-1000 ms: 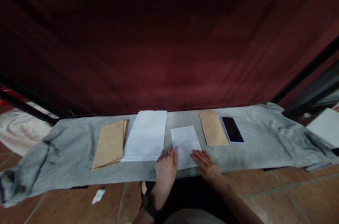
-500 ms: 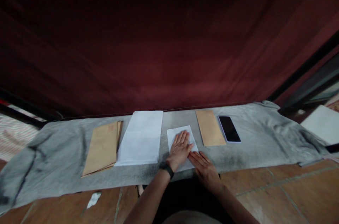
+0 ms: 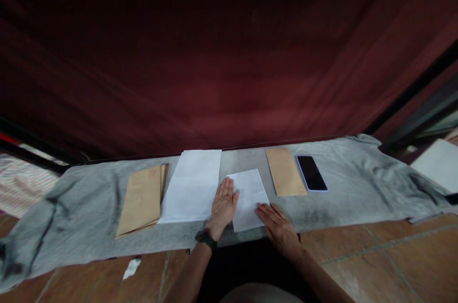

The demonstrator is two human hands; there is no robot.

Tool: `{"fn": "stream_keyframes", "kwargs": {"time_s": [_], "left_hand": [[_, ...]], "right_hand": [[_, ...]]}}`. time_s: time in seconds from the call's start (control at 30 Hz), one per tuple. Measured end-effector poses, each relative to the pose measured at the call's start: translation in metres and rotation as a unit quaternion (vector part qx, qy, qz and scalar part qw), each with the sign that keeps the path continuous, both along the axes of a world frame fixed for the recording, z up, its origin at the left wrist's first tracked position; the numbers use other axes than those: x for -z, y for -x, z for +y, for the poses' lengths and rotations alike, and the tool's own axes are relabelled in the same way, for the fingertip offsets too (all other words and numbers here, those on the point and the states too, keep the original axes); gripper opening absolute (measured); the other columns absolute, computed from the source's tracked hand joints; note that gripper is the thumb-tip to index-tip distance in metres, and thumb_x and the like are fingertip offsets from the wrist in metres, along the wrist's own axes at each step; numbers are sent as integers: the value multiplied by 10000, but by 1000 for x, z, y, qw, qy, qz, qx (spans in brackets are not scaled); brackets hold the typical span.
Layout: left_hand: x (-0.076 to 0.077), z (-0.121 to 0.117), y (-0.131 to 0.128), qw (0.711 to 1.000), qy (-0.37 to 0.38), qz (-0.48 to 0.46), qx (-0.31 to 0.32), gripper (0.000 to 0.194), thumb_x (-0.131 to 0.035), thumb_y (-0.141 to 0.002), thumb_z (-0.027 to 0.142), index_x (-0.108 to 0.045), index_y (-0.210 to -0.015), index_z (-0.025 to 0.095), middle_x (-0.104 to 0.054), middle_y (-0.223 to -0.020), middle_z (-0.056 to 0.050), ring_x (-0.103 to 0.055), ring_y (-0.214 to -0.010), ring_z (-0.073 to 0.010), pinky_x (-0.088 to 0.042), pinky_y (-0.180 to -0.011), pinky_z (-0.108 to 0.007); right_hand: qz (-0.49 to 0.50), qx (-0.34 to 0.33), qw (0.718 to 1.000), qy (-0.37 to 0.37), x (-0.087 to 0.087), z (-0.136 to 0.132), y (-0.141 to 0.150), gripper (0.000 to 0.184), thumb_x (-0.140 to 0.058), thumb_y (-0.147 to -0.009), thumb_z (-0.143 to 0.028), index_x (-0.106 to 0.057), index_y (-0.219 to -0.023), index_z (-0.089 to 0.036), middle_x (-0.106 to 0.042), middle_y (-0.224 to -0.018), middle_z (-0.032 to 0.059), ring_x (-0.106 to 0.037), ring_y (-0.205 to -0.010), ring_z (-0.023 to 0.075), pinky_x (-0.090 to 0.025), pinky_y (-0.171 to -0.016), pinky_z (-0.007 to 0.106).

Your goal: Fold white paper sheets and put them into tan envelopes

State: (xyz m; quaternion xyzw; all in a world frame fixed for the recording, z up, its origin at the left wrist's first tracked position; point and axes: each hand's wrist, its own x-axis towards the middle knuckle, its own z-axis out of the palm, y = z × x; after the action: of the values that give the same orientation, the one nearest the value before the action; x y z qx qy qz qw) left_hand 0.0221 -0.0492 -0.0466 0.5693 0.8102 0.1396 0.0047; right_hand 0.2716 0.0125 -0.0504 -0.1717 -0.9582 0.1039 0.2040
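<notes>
A folded white sheet of paper lies on a grey cloth in front of me. My left hand rests flat beside the sheet's left edge, fingers stretched out, with a dark band on the wrist. My right hand lies flat at the sheet's near right corner, its fingertips touching the paper. Neither hand holds anything.
A larger white sheet lies left of the folded one, with a stack of brown envelopes further left. One brown envelope and a black phone lie to the right. A dark red curtain hangs behind. A paper scrap is on the floor.
My left hand slid off the top of the folded sheet to its left edge. My right hand stayed at the near right corner.
</notes>
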Motion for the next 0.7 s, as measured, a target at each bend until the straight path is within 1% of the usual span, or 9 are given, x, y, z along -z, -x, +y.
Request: {"fn": "stream_keyframes", "kwargs": {"time_s": [0.1,0.2,0.3,0.33,0.4,0.47,0.53,0.63,0.7], "left_hand": [[-8,-21,-9,999,-5,-31,31,524,-342,-1040,373,-442,-1474,98,-411,-1551,-174,-350,-1464,-267,-355,-1191,-488],[-18,-50,-25,992,-6,-54,116,451,-354,-1045,361,-482,-1452,213,-438,-1551,-97,-376,-1455,-226,-379,-1178,-484],[-25,-75,-38,984,1,-49,169,518,-514,-984,439,-456,-1467,259,-409,-1573,-78,-365,-1461,-245,-365,-1185,-513],[-26,-80,-41,983,3,-43,176,549,-557,-962,425,-445,-1473,257,-404,-1575,-81,-366,-1461,-251,-371,-1182,-511],[-28,-86,-42,983,5,-29,179,537,-571,-950,319,-449,-1469,255,-419,-1567,-77,-383,-1452,-242,-394,-1172,-490],[-27,-86,-40,984,8,-12,177,500,-517,-947,191,-481,-1442,255,-456,-1544,-61,-415,-1433,-217,-412,-1165,-461],[-25,-84,-39,984,11,5,179,515,-477,-926,112,-501,-1423,245,-478,-1529,-55,-435,-1419,-206,-424,-1159,-441],[-21,-81,-42,982,6,33,186,551,-477,-895,82,-489,-1431,209,-464,-1536,-76,-423,-1427,-223,-433,-1152,-443],[-18,-81,-47,983,-2,48,176,566,-486,-890,87,-464,-1448,175,-436,-1551,-104,-395,-1443,-244,-434,-1150,-453]], "right_hand": [[3,3,1000,3,0,0,0,653,-446,-880,-26,-424,-1504,-219,-510,-1504,69,-471,-1390,194,-373,-1189,450],[2,-6,1000,5,1,2,-1,637,-436,-890,-27,-431,-1499,-214,-513,-1501,73,-472,-1389,192,-371,-1191,446],[-2,-27,1000,0,2,6,-3,583,-431,-923,-49,-454,-1482,-215,-524,-1492,75,-478,-1384,189,-371,-1192,449],[-3,-36,999,-1,2,7,-4,570,-433,-933,-57,-460,-1478,-221,-533,-1484,73,-485,-1378,188,-377,-1188,449],[-8,-56,998,-2,0,8,-5,555,-440,-942,-66,-469,-1471,-232,-557,-1463,67,-502,-1364,185,-397,-1176,441],[-16,-73,997,1,-5,6,-5,533,-448,-950,-78,-486,-1458,-236,-581,-1440,61,-517,-1350,187,-412,-1166,438],[-24,-78,997,5,-13,0,-2,509,-480,-956,-117,-493,-1452,-228,-587,-1433,66,-521,-1346,201,-411,-1167,456],[-24,-65,998,5,-21,-16,7,573,-546,-941,-185,-423,-1500,-186,-533,-1481,101,-486,-1378,235,-384,-1184,484],[-20,-60,998,-1,-22,-27,15,641,-563,-929,-202,-357,-1534,-157,-487,-1517,117,-446,-1408,243,-367,-1195,482]]}}
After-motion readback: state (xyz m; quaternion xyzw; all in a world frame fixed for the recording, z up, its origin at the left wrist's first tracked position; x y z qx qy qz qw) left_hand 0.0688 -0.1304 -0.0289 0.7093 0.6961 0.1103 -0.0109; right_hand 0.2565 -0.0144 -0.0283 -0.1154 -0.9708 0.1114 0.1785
